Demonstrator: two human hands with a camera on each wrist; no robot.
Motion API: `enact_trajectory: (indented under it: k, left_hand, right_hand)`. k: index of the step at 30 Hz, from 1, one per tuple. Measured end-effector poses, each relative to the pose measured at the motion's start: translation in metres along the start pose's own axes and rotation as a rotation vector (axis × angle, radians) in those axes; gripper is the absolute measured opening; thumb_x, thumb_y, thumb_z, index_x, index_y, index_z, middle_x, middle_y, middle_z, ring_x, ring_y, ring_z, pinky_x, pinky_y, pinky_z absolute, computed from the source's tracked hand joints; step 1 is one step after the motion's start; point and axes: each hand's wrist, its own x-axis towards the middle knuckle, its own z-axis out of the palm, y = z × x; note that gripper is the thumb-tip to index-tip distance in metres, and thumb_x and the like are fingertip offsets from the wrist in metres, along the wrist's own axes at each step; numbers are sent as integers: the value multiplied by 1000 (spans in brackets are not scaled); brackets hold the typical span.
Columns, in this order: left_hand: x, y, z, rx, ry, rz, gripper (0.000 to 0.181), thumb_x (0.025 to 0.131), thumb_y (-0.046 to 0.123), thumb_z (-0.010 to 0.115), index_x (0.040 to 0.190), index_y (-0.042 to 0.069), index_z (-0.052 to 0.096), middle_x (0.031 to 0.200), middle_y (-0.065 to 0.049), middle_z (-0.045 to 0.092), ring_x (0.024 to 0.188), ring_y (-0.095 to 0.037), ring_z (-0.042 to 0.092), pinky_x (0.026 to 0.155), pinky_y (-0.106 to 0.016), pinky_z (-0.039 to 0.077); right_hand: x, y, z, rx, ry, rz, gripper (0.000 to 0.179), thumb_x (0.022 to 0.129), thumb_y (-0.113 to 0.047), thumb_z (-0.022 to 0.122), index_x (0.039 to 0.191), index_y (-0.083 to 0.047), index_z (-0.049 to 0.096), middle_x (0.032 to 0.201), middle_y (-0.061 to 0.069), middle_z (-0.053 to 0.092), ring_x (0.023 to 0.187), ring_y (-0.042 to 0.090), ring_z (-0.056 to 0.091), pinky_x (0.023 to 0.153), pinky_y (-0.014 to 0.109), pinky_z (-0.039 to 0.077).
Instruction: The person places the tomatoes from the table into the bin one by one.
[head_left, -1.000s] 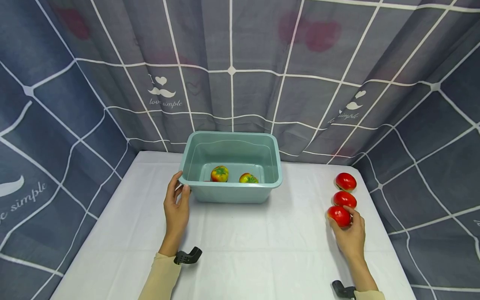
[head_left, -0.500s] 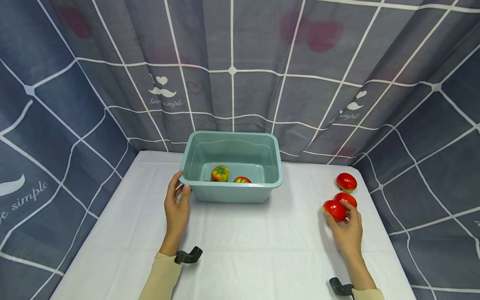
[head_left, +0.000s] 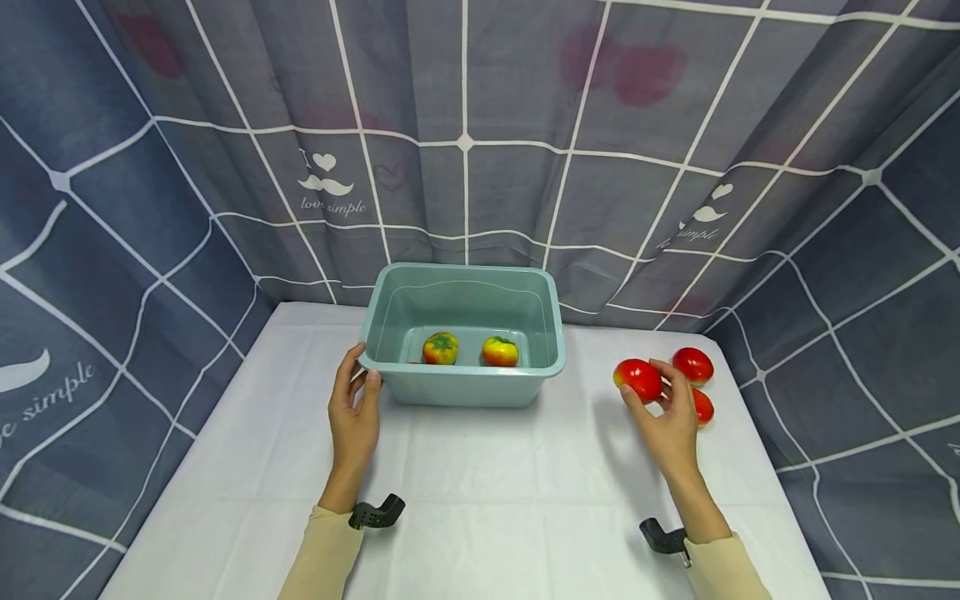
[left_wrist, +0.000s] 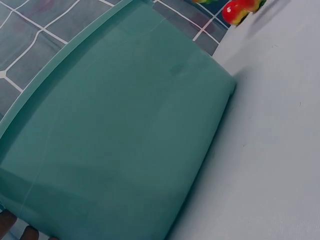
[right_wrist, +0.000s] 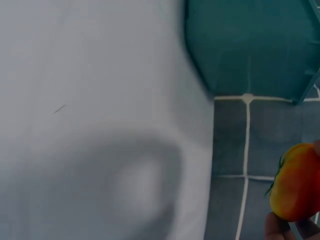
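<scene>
A red tomato (head_left: pixel 637 381) with a yellowish end is held above the table between the thumb and fingers of my right hand (head_left: pixel 671 429). The right wrist view shows this tomato (right_wrist: pixel 297 185) from below, its green leafy end to the left. My left hand (head_left: pixel 354 421) grips the near left corner of a teal plastic bin (head_left: pixel 457 387), fingertips at its rim. Inside lie a yellow-green tomato (head_left: pixel 440 348) and a yellow-red tomato (head_left: pixel 500 352); a sliver of red shows at the front wall, mostly hidden.
Two red tomatoes sit at the table's right side: a far tomato (head_left: pixel 692 366) and a nearer tomato (head_left: pixel 702 407), partly hidden behind my right hand. A white cloth covers the table (head_left: pixel 480 483). A grey checked curtain (head_left: pixel 510 192) stands behind and at both sides.
My right hand has lifted the nearest red tomato from the row and carried it left and away from me. The tomato on the right inside the bin has rolled. My left hand stays put.
</scene>
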Motion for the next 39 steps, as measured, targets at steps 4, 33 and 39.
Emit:
enact_trajectory:
  k: [4, 33, 39]
  left_hand:
    - [0, 1, 0, -3, 1, 3, 50, 111, 21, 63, 159, 30, 53, 163, 5, 49, 139, -22, 54, 100, -7, 53]
    - [1, 1, 1, -17, 4, 18, 51, 111, 21, 63, 159, 31, 53, 160, -1, 53, 138, -27, 55, 97, -8, 54]
    - [0, 0, 1, -18, 9, 10, 51, 111, 21, 63, 159, 31, 53, 161, 1, 51, 139, -28, 54, 97, -8, 54]
  right_hand:
    - [9, -16, 10, 48, -13, -53, 65, 93, -16, 84, 151, -12, 56, 152, 11, 57, 130, 28, 59, 100, -1, 42]
    - [70, -119, 85, 65, -320, -394, 61, 93, -20, 84, 147, -12, 57, 139, 12, 60, 123, 29, 64, 102, 47, 59]
    - [87, -126, 100, -50, -364, -450, 62, 94, -23, 83, 148, -10, 55, 139, 14, 59, 122, 29, 61, 95, 45, 56]
